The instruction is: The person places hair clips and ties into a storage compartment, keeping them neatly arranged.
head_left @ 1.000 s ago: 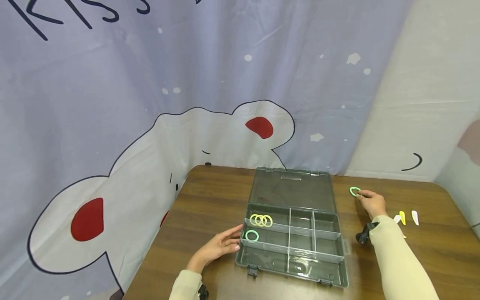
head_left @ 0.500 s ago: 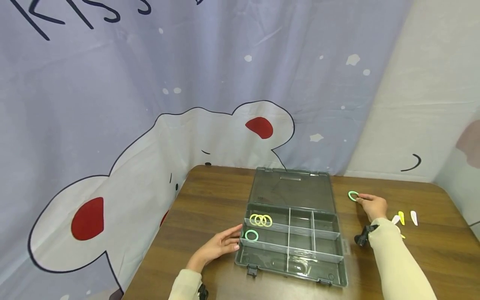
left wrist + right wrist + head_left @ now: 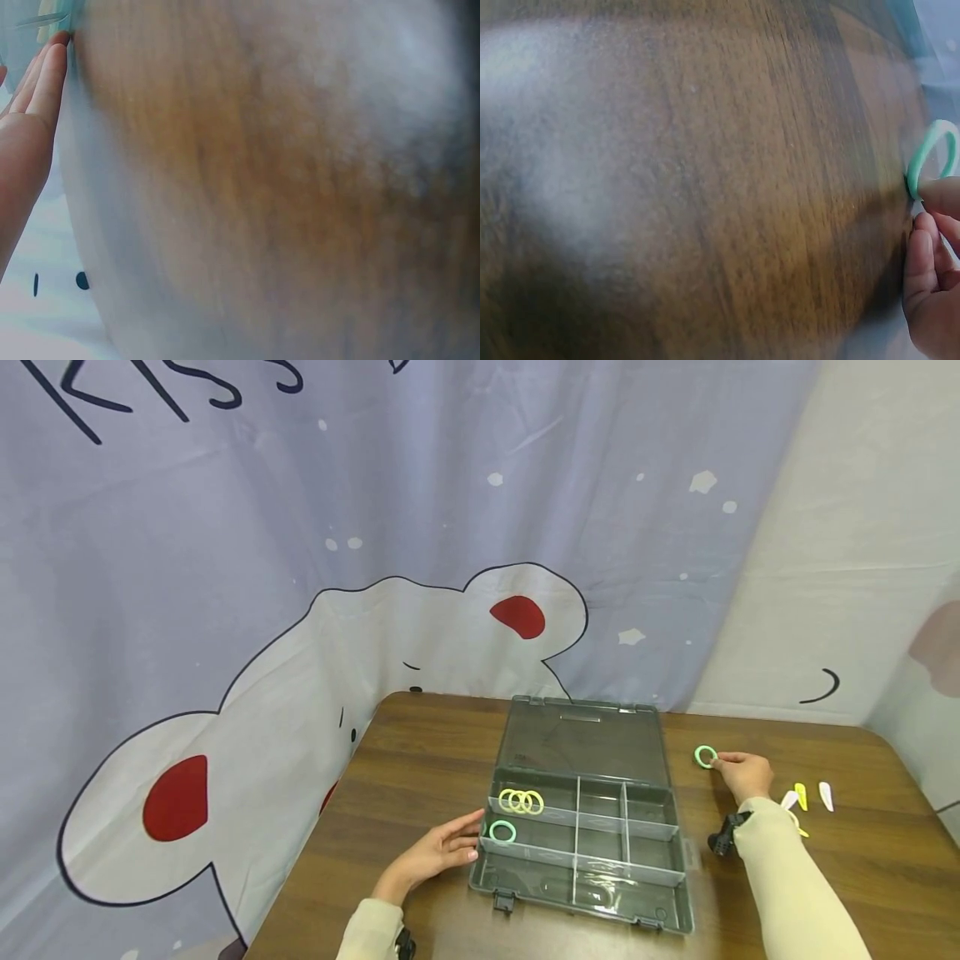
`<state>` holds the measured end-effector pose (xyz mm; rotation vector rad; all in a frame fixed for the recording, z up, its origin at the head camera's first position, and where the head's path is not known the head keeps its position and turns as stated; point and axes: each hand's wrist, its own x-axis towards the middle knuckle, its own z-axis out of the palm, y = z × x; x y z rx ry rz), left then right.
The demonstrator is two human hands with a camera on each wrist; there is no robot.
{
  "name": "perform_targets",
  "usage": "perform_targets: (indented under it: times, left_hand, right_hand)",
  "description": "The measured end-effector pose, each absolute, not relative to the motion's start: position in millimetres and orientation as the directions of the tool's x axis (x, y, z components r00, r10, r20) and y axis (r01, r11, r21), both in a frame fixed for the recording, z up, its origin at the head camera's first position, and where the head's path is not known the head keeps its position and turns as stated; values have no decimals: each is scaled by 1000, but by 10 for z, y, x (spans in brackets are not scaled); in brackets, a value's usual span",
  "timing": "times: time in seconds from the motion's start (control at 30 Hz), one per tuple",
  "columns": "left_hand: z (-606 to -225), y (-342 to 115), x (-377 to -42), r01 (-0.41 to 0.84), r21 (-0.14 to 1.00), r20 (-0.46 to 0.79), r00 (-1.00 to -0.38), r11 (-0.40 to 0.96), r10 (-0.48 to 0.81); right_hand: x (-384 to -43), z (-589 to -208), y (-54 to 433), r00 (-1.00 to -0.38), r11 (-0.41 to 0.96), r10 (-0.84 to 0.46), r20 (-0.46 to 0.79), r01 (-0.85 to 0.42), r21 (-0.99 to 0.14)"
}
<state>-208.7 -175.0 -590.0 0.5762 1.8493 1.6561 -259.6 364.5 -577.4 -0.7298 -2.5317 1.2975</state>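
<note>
My right hand pinches a green hair tie at its near edge, to the right of the open box; the right wrist view shows this green hair tie between thumb and fingertips, tipped up at the table surface. My left hand lies with extended fingers against the left wall of the dark translucent divided box. Inside the box, several yellow hair ties overlap in the back left compartment. Another green hair tie leans in the middle left compartment. In the left wrist view, the fingers reach the box's side.
Beside my right forearm lie white and yellow hair clips, partly hidden by the sleeve. The box lid is folded back towards the curtain behind the wooden table. Clear dividers separate the box's compartments.
My right hand has shifted slightly nearer with the green hair tie, which has turned a little between the fingers. My left hand and the box have stayed put.
</note>
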Motion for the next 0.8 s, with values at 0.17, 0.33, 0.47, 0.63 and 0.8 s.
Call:
perform_targets:
  times: [0.17,0.33,0.47,0.63,0.8]
  left_hand:
    - [-5892,-1745,-2081,-60,988,-138,-737,139,661]
    - [-5877,-1761,-2081,-61,987,-143,-737,146,661]
    - [-5867,-1775,-2080,-55,987,-144,-741,154,656]
    - [-5861,-1770,-2060,-48,985,-144,-746,163,651]
    - [-5863,-1748,-2057,-44,986,-139,-745,159,653]
  right_hand:
    - [-2573,-5759,3633,-859,479,509,-50,331,-813]
    - [-2563,-5717,3631,-845,445,532,-55,335,-830]
    - [-2576,-5680,3640,-863,306,497,-90,271,-913]
    - [-2551,-5670,3639,-890,199,439,-125,232,-952]
    - [-2519,-5604,3643,-909,261,412,-69,190,-947]
